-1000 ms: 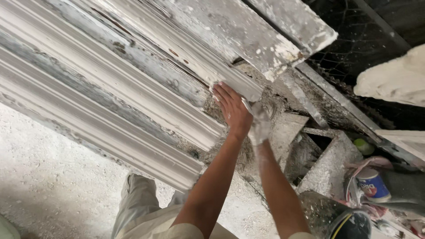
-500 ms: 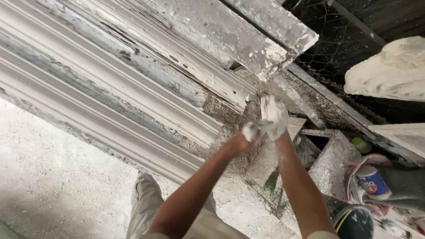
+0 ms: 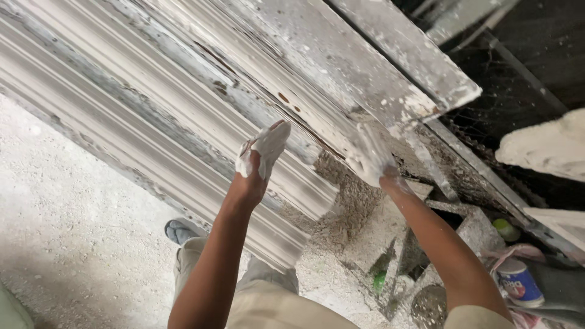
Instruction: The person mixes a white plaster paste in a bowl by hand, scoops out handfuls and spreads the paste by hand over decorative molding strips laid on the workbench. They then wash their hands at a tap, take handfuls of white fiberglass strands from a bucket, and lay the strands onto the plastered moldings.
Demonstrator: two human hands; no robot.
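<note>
White plaster coats both hands: the left hand flat, fingers open, on the long moulding; the right hand, at 3 o'clock, presses open-palmed, gripping nothing.

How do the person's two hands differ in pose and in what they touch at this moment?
The left hand lies with fingers stretched together along the ribbed white moulding; the right hand spreads against the end of the flat, spattered board above. The left hand sits further in along the profile; the right hand sits at the broken end, over the rough grey edge. Both are coated in white plaster and hold no tool.
</note>
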